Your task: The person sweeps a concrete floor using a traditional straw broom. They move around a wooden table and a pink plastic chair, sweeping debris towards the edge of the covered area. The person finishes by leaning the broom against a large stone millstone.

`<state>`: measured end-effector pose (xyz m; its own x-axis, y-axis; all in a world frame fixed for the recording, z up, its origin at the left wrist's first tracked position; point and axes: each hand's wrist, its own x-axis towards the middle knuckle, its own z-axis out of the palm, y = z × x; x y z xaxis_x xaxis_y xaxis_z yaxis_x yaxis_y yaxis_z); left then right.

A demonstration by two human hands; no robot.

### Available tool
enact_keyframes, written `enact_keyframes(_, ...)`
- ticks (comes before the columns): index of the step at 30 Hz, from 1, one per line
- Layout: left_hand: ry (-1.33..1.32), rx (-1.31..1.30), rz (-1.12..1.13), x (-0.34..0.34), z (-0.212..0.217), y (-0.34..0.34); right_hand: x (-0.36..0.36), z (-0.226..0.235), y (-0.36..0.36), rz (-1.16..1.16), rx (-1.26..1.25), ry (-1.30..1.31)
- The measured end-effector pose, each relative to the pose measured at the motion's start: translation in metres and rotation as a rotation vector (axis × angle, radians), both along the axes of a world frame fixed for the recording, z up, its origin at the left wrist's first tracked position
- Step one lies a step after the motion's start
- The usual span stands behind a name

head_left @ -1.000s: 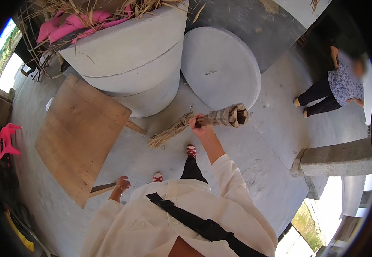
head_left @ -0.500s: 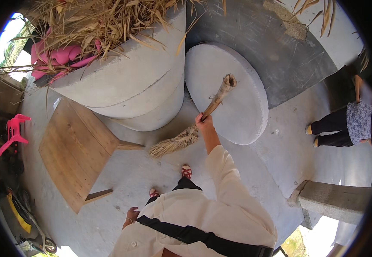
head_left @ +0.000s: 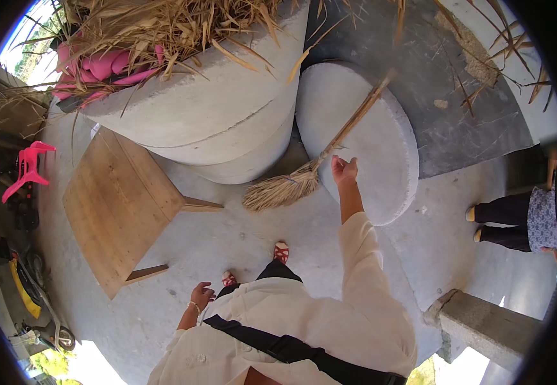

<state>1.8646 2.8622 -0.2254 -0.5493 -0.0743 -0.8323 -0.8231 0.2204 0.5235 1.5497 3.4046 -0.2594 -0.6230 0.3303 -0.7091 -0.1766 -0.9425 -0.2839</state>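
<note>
A straw broom (head_left: 285,190) stands tilted, its bristles low by the floor and its handle slanting up to the right across a round grey concrete slab (head_left: 362,141). My right hand (head_left: 344,169) is stretched forward just beside the lower handle, apart from it, with thumb and forefinger spread and nothing held. Low at my left side hangs my left hand (head_left: 202,296), a bracelet on its wrist, its fingers loosely apart and empty.
A wooden table (head_left: 121,212) is at the left, beside a large concrete vat (head_left: 214,122) topped with dry stalks (head_left: 182,38). Pink stool (head_left: 29,168) at far left. Another person (head_left: 516,218) stands at far right, above a stone block (head_left: 490,324).
My right hand has let go of the broom, which now rests tilted against the slab. My left hand has risen a little into clearer view.
</note>
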Motion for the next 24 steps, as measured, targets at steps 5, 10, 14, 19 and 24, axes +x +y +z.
enact_keyframes(5, 0.132, -0.022, -0.183, -0.039, 0.010, -0.005, 0.052, 0.006, -0.012, 0.069, 0.057, -0.031)
enact_keyframes(10, 0.398, 0.014, -0.344, -0.098, 0.044, -0.011, 0.109, 0.049, 0.004, -0.143, 0.128, -0.098)
enact_keyframes(14, 0.606, 0.133, -0.457, -0.140, 0.093, -0.004, 0.160, 0.090, 0.020, -0.216, 0.328, -0.067)
enact_keyframes(19, 0.940, 0.378, -0.488, -0.175, 0.166, -0.018, 0.195, 0.212, -0.041, -0.165, 0.657, 0.048)
enact_keyframes(24, 1.129, 0.528, -0.569, -0.183, 0.237, -0.038, 0.253, 0.354, -0.154, -0.176, 1.108, 0.245)
